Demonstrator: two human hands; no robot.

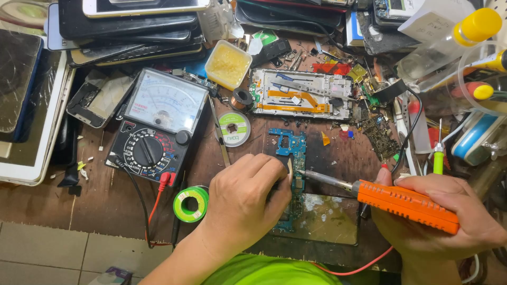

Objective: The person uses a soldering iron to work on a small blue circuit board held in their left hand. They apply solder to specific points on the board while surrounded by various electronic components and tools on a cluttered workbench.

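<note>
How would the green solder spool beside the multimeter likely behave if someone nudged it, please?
The green solder spool lies flat on the wooden bench, so it would probably slide, not roll. Its wound wire suggests it is heavy for its size. Set on edge, it would likely roll.

I see through one head-worn camera only, looking steeply down and forward at the cluttered brown wooden workbench [105, 200], close enough that both hands fill the lower frame; the far edge seems cropped.

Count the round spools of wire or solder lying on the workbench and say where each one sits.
3: a green spool beside the left hand, a white-labelled spool right of the meter, and a small dark copper coil above it. Clutter may hide more.
</note>
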